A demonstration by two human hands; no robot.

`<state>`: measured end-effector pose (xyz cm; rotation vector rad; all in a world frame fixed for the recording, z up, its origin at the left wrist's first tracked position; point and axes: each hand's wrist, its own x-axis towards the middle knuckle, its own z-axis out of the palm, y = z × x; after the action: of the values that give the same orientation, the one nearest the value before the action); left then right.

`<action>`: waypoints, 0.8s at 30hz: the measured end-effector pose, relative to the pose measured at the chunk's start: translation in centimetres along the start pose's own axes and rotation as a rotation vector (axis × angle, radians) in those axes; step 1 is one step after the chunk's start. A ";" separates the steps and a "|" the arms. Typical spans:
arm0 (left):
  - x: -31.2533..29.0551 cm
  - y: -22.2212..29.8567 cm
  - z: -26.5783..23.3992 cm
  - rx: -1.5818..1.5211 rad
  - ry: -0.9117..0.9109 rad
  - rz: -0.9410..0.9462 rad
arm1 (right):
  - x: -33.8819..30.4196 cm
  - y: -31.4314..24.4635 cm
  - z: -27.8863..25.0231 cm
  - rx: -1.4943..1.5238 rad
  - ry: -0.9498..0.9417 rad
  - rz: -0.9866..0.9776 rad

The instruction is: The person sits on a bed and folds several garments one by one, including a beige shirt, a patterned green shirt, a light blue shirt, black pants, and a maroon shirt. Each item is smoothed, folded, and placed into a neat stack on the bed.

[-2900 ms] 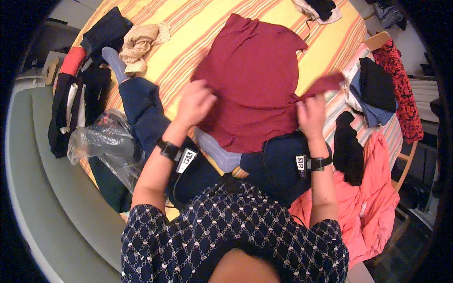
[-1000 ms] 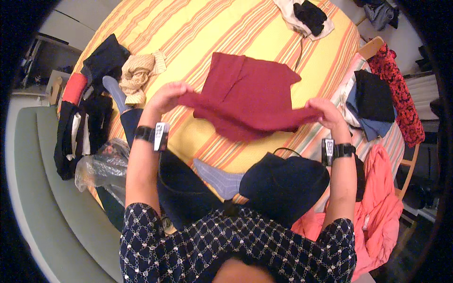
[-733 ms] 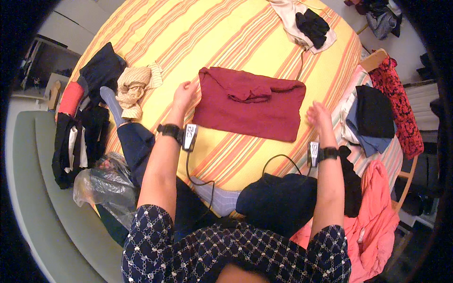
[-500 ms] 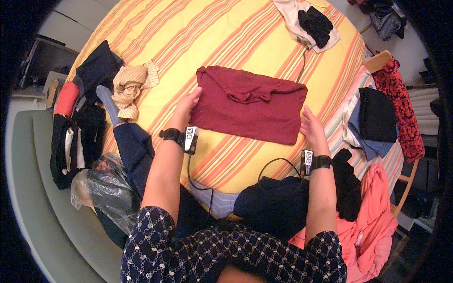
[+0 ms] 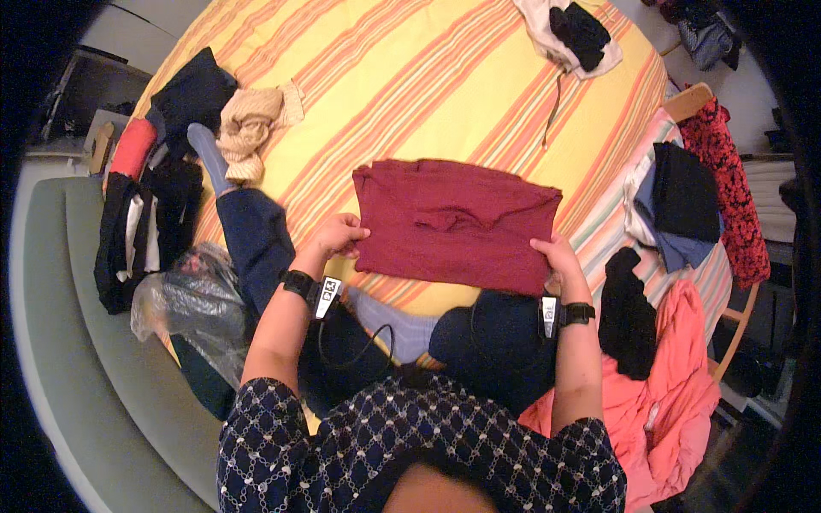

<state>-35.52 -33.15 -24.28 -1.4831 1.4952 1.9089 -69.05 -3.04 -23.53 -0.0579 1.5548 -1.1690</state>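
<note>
A folded maroon garment (image 5: 462,224) with creases across its middle is spread in front of me over the striped bedspread (image 5: 385,103). My left hand (image 5: 344,235) pinches its left edge, thumb on top. On the opposite side, my right hand (image 5: 558,261) grips the right edge near the lower corner, its fingers partly hidden under the cloth. The near edge of the garment reaches close to my legs. Whether it is a shirt or another piece, I cannot tell.
Left lie a beige knitted piece (image 5: 252,124), dark clothes (image 5: 192,98) and a clear plastic bag (image 5: 201,299). Right are folded black and blue clothes (image 5: 684,192), a black garment (image 5: 626,321) and coral fabric (image 5: 663,385). A black item (image 5: 580,38) lies on pale cloth at the far side.
Both hands have closed from open beside the garment to a grip on its two side edges. The garment sits nearer to me and its top edge looks straighter.
</note>
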 end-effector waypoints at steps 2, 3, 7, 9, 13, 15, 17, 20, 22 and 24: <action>-0.8 -1.0 0.3 -0.091 -0.026 0.000 | -0.9 0.4 0.2 0.077 0.009 -0.016; -1.0 -1.2 0.6 -0.108 -0.018 -0.017 | -1.2 0.6 0.4 0.134 -0.041 -0.068; -1.2 -1.5 2.2 -0.214 -0.206 0.106 | -1.5 0.6 1.4 0.090 -0.028 -0.040; -1.1 -1.7 3.0 -0.273 -0.228 0.188 | -1.6 0.0 2.5 0.017 0.050 -0.164; -1.0 -2.2 3.2 -0.506 -0.192 0.228 | -2.1 -3.4 7.1 -0.534 0.311 -0.530; -1.1 -2.4 2.6 -0.573 -0.140 0.193 | -2.8 -5.6 11.1 -0.853 0.335 -0.741; -1.0 -2.4 2.1 -0.682 -0.132 0.206 | -2.8 -6.7 17.0 -1.001 0.313 -0.704; -0.6 -2.7 1.7 -0.872 -0.254 0.250 | -3.0 -5.5 24.8 -1.144 0.082 -0.591; -0.3 -3.0 1.6 -0.933 -0.276 0.262 | -2.9 -3.8 26.8 -1.195 -0.147 -0.603; 0.1 -3.4 1.4 -0.953 -0.308 0.263 | -2.6 -2.3 26.8 -1.238 -0.309 -0.595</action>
<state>-33.83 -30.62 -26.30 -1.1956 0.6518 3.0793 -48.75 -19.56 -16.68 -1.5119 1.7915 -0.3927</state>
